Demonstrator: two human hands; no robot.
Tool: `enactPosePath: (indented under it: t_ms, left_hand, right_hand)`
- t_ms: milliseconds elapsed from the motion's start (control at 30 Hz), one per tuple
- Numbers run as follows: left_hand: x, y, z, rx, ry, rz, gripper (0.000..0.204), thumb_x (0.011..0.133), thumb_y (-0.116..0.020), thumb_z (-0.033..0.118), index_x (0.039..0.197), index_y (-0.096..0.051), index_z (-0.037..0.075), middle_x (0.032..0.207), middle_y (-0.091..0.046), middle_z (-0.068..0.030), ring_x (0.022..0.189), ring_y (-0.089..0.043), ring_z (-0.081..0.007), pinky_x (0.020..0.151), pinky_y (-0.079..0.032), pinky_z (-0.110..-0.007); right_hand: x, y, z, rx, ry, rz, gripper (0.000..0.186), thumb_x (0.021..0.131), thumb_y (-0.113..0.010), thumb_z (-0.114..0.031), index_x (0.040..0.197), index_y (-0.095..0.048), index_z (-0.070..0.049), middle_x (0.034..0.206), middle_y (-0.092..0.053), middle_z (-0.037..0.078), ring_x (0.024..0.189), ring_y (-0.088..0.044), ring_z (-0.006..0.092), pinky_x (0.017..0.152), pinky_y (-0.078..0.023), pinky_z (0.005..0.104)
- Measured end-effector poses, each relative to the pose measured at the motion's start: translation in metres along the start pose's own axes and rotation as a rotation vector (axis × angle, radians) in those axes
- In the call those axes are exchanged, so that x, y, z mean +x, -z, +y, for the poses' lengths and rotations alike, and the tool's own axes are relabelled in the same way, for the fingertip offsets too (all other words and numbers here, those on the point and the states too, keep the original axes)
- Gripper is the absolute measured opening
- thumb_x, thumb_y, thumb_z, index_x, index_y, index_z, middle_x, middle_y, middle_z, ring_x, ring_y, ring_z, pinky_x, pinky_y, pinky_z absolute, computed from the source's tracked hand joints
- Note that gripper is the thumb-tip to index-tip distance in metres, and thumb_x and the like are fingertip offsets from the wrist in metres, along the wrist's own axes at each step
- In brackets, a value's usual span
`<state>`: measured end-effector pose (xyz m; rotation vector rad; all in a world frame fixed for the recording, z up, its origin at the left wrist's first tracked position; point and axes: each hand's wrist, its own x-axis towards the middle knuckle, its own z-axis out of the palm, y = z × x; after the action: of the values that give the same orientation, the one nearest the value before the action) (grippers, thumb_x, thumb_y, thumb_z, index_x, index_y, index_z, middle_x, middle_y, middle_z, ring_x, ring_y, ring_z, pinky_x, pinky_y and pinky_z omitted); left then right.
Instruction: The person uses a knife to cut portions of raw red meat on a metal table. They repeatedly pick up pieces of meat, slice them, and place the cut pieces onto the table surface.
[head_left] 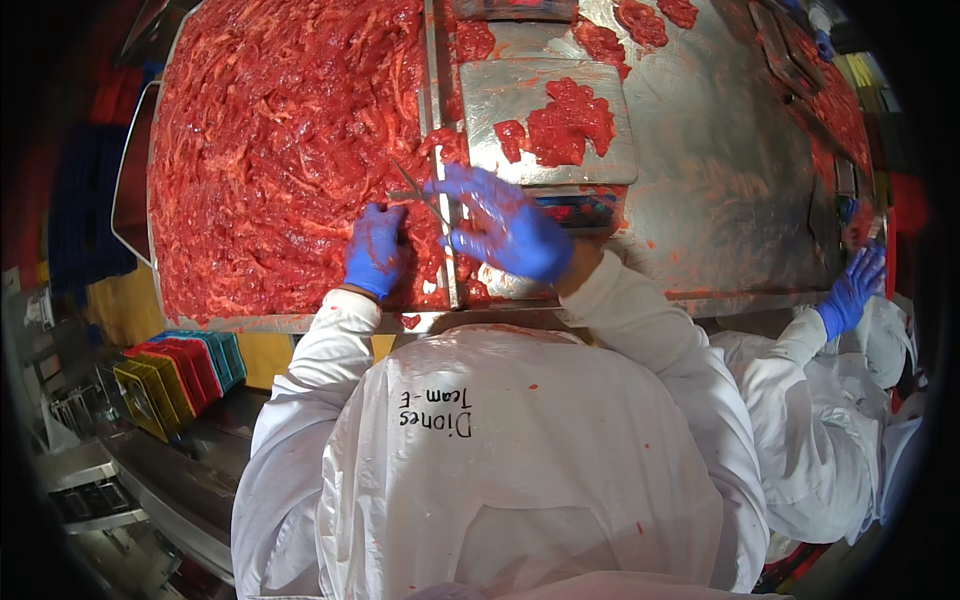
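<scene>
My right hand (510, 228), in a blood-smeared blue glove, holds a pair of scissors (415, 188) with thumb and fingers at the handles. The scissors' blades are spread and point left over the meat. My left hand (375, 252), also blue-gloved, is closed at the near right part of a large mass of raw red meat strips (290, 150). What its fingers grip, if anything, is hidden. Right of the metal divider (436, 90), a scale with a steel platform (480, 100) carries several pieces of raw meat (570, 122). The scale's display (578, 210) is partly behind my right hand.
More meat pieces (640, 22) lie on the steel table (720, 190) beyond the scale. At the right a co-worker's blue-gloved hand (853, 292) is by the table edge. Yellow, red and blue baskets (180, 378) stand at the lower left.
</scene>
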<state>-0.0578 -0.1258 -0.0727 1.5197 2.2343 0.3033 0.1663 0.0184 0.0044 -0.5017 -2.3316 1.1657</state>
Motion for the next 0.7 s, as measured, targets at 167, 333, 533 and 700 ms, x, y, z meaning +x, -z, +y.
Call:
enactPosePath:
  t_ms: [167,333,533,700]
  left_hand:
    - [0.006,0.009,0.003,0.093,0.038,-0.028,0.035,0.084,-0.07,0.009,0.119,-0.069,0.012,0.117,-0.062,-0.0241,0.108,-0.064,-0.0464,0.091,-0.055,-0.054]
    - [0.011,0.007,-0.007,0.05,-0.016,-0.019,0.034,0.083,-0.071,0.009,0.117,-0.071,0.011,0.112,-0.069,-0.0228,0.104,-0.067,-0.0439,0.09,-0.056,-0.051]
    - [0.032,0.072,0.009,-0.174,-0.137,-0.099,0.04,0.076,-0.078,0.012,0.116,-0.075,0.009,0.115,-0.073,-0.0219,0.105,-0.07,-0.0419,0.092,-0.057,-0.048]
    - [0.047,0.118,0.018,-0.114,-0.367,0.081,0.04,0.075,-0.078,0.011,0.113,-0.07,0.001,0.102,-0.073,-0.025,0.099,-0.07,-0.0444,0.084,-0.057,-0.047]
  right_hand:
    - [0.029,0.072,0.079,-0.16,-0.347,0.324,0.063,0.094,-0.077,-0.031,0.146,-0.052,-0.005,0.138,-0.062,0.022,0.126,-0.061,0.0402,0.107,-0.049,0.0456]
    - [-0.048,0.126,0.127,-0.31,-0.511,0.684,0.059,0.099,-0.074,-0.026,0.144,-0.05,0.005,0.14,-0.062,0.024,0.13,-0.06,0.0341,0.11,-0.046,0.0421]
    - [-0.179,0.035,0.063,-0.196,-0.431,0.561,0.051,0.1,-0.07,-0.02,0.145,-0.053,-0.002,0.134,-0.063,0.018,0.125,-0.062,0.0297,0.107,-0.048,0.0405]
    - [-0.219,0.018,0.059,-0.499,-0.42,0.33,0.061,0.093,-0.074,-0.03,0.144,-0.054,-0.004,0.128,-0.064,0.02,0.114,-0.064,0.0374,0.099,-0.052,0.046]
